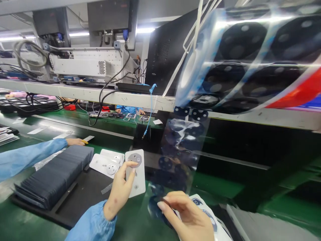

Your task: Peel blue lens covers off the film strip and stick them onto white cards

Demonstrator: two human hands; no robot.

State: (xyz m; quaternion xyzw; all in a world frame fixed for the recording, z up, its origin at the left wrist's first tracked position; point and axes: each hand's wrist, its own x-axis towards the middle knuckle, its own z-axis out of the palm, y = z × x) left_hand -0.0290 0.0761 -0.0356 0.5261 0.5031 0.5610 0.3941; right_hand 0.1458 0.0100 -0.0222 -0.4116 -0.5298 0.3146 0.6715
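Observation:
My left hand (120,189) is at a white rounded panel (139,184) with a grey round camera plate near its top. Thumb and index finger curve onto the panel's face beside that plate; the other fingers are hidden. My right hand (192,216) pinches the lower end of a clear film strip (187,144) bearing dark round stickers. This strip hangs from a large roll (240,60) at the upper right. Partly behind my right hand is a white sheet with dark-printed stickers (209,214). More white panels (106,164) with round plates lie left of my left hand.
A black tray (85,197) carries a long row of dark thin sheets (55,177). At the left, a co-worker's hand (75,142) in a blue sleeve holds something yellow. A shelf (100,89) with equipment and cables crosses above the green bench; a blue cord (150,110) dangles from it.

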